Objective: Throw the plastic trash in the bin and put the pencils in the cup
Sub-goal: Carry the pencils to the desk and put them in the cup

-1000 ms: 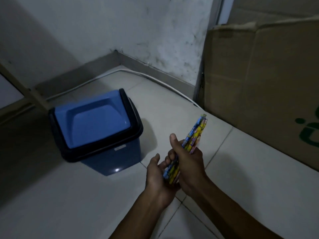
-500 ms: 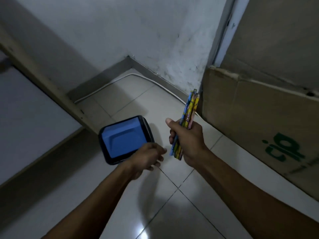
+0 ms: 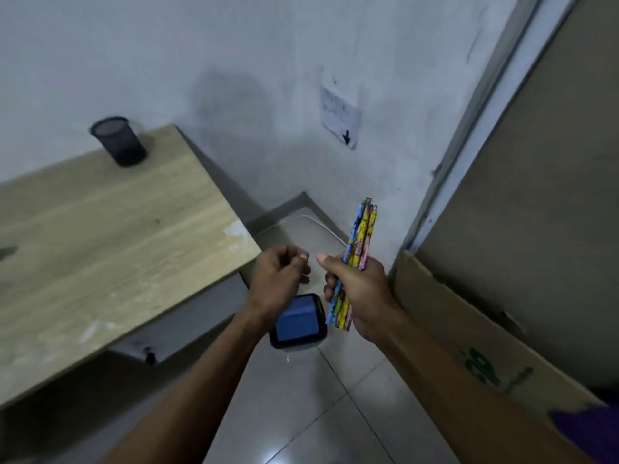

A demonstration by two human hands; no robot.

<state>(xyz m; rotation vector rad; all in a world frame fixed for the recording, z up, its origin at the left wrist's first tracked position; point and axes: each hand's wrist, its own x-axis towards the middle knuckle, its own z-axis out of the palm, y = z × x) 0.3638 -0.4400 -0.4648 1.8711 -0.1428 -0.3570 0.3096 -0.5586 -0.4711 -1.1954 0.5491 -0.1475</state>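
Observation:
My right hand (image 3: 360,289) grips a bundle of several colourful pencils (image 3: 360,236), which point up and away from me. To its left, my left hand (image 3: 279,276) has its fingers curled in, and I see nothing in it. Below both hands, the blue bin (image 3: 298,321) with a black rim stands on the tiled floor, its lid shut. A black mesh cup (image 3: 117,140) stands upright at the far corner of the wooden table (image 3: 100,236), well left of my hands. No plastic trash is in view.
A large cardboard sheet (image 3: 469,329) leans against the wall on the right. White walls meet in a corner behind the bin, with a paper note (image 3: 340,115) stuck to one. A white cable (image 3: 321,226) runs along the floor's edge.
The view has risen, so the table and cup have come into sight and the bin looks smaller. My left hand has moved up beside the right, which still holds the pencils.

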